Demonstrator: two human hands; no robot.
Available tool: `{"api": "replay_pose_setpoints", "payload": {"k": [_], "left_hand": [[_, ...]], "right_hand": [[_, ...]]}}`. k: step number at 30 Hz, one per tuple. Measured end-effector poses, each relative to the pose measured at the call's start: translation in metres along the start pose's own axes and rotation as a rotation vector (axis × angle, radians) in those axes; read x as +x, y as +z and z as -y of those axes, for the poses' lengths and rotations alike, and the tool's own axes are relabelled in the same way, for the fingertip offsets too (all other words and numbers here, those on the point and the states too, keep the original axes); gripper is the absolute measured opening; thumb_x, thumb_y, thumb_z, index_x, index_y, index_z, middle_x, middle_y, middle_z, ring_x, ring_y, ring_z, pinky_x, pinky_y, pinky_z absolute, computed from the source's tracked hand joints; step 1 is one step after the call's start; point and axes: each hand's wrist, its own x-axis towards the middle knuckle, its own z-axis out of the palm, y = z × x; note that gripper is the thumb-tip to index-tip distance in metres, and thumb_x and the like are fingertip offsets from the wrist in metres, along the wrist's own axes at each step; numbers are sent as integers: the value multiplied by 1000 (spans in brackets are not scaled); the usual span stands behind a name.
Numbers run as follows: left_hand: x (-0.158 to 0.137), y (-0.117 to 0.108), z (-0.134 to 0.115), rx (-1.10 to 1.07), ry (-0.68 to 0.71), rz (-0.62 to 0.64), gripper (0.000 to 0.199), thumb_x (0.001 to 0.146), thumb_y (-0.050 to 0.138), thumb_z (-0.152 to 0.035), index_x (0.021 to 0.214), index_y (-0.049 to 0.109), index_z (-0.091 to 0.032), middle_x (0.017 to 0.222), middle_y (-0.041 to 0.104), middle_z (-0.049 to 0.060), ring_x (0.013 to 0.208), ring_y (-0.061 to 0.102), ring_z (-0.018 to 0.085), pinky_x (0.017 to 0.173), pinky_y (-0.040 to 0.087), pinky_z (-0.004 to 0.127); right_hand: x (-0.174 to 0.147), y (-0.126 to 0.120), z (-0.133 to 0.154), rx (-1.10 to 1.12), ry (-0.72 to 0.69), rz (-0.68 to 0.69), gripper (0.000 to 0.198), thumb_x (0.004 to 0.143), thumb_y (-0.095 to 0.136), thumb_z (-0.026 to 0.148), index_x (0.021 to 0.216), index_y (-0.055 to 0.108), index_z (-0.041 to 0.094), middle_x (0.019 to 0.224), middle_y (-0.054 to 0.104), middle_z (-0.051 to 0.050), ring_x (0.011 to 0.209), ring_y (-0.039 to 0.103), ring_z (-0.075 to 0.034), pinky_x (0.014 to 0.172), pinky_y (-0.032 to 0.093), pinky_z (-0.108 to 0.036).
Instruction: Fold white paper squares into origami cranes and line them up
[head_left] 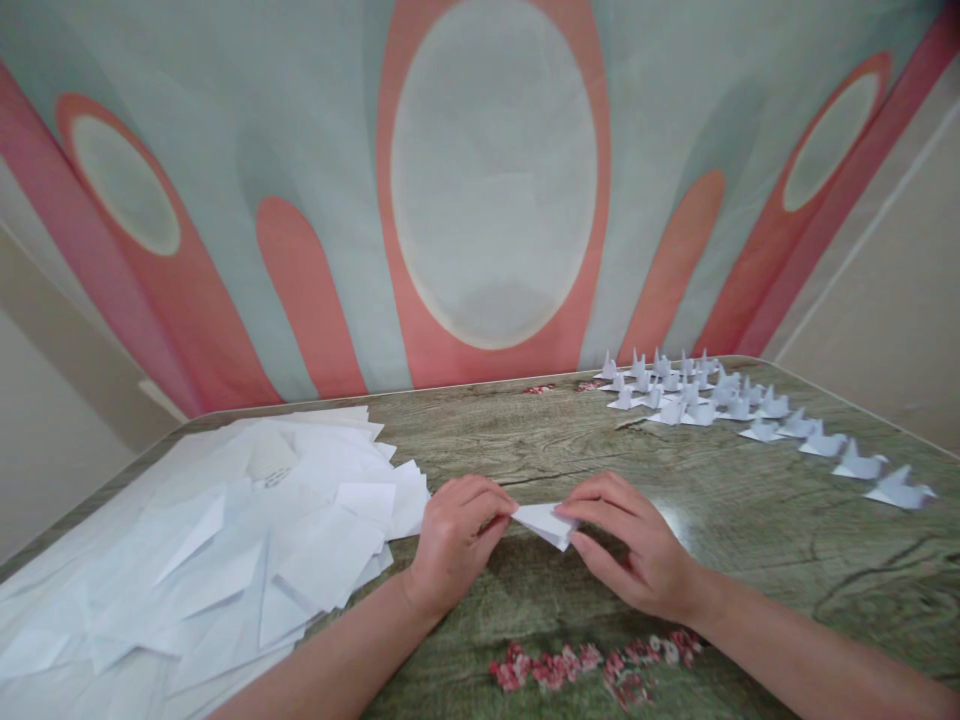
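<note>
Between my hands, just above the table, is a small white folded paper (546,522), narrow at its left end and wider at the right. My left hand (461,535) pinches the pointed left tip between thumb and fingers. At the wider right end, my right hand (637,545) grips the paper with thumb and fingertips, which cover part of that edge. A heap of loose white paper sheets (330,545) lies to the left of my left hand. Folded white paper birds (821,440) stand in rows at the back right of the table.
The wood-grain table (480,440) reaches back to a wall covering (495,180) with pink and grey-green shapes. Pink flower patterns (547,665) show on the tabletop near its front. The paper heap spreads across the table's left side.
</note>
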Motion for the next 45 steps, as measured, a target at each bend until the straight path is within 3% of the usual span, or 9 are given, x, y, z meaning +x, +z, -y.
{"api": "replay_pose_setpoints", "payload": {"k": [5, 10, 16, 20, 26, 31, 34, 40, 45], "left_hand": [[1, 0, 1, 13, 18, 28, 8, 81, 55, -17, 80, 62, -20, 81, 65, 3, 79, 58, 15, 70, 42, 29], [2, -5, -10, 137, 76, 1, 24, 80, 59, -25, 104, 57, -23, 99, 62, 5, 95, 54, 19, 83, 38, 35], [0, -6, -28, 171, 232, 151, 23, 83, 54, -25, 106, 56, -23, 95, 63, 3, 91, 54, 17, 83, 35, 34], [0, -4, -25, 165, 245, 201, 17, 85, 48, -16, 95, 60, -22, 84, 64, 2, 83, 54, 16, 77, 35, 32], [1, -2, -17, 172, 211, 243, 14, 83, 49, -14, 85, 61, -21, 82, 62, 2, 81, 53, 16, 74, 37, 31], [0, 0, -15, 178, 171, 291, 11, 80, 51, -13, 82, 59, -20, 84, 64, 2, 84, 56, 17, 78, 39, 32], [-1, 2, -12, 166, 166, 309, 11, 81, 50, -13, 83, 59, -20, 85, 65, 2, 84, 57, 17, 80, 40, 32], [-2, 3, -10, 173, 131, 332, 11, 83, 49, -19, 86, 59, -19, 83, 66, 4, 83, 59, 18, 79, 44, 31], [-1, 2, -13, 175, 106, 340, 18, 88, 44, -26, 89, 61, -20, 82, 66, 4, 81, 59, 17, 78, 43, 30]], "right_hand": [[2, 4, -4, -30, 10, -8, 20, 81, 52, 15, 98, 60, 21, 86, 60, -6, 80, 53, -18, 71, 44, -34], [2, 7, -4, -9, 139, -28, 13, 84, 49, 17, 88, 61, 20, 76, 59, -5, 71, 54, -16, 64, 44, -29], [-1, 12, -3, 25, 228, -18, 12, 86, 48, 23, 92, 58, 20, 75, 58, -4, 69, 54, -15, 62, 45, -27], [-2, 15, -4, 66, 347, -16, 23, 85, 47, 23, 108, 51, 21, 79, 58, -2, 70, 55, -14, 66, 46, -27], [-1, 13, -6, 149, 463, 40, 30, 85, 42, 21, 115, 45, 20, 68, 52, 2, 59, 51, -12, 53, 41, -22], [-2, 13, -10, 79, 408, 64, 17, 84, 43, 19, 95, 56, 20, 75, 58, -1, 67, 53, -14, 60, 43, -26], [-1, 13, -12, 27, 347, 119, 19, 81, 43, 13, 86, 61, 21, 77, 60, -3, 75, 54, -17, 68, 43, -29], [-2, 12, -16, -95, 321, 199, 27, 77, 45, 7, 86, 67, 21, 65, 52, -1, 69, 51, -17, 65, 40, -30], [1, 6, -12, -101, 222, 189, 30, 75, 45, 5, 86, 68, 21, 81, 56, -5, 81, 50, -19, 71, 40, -33]]}}
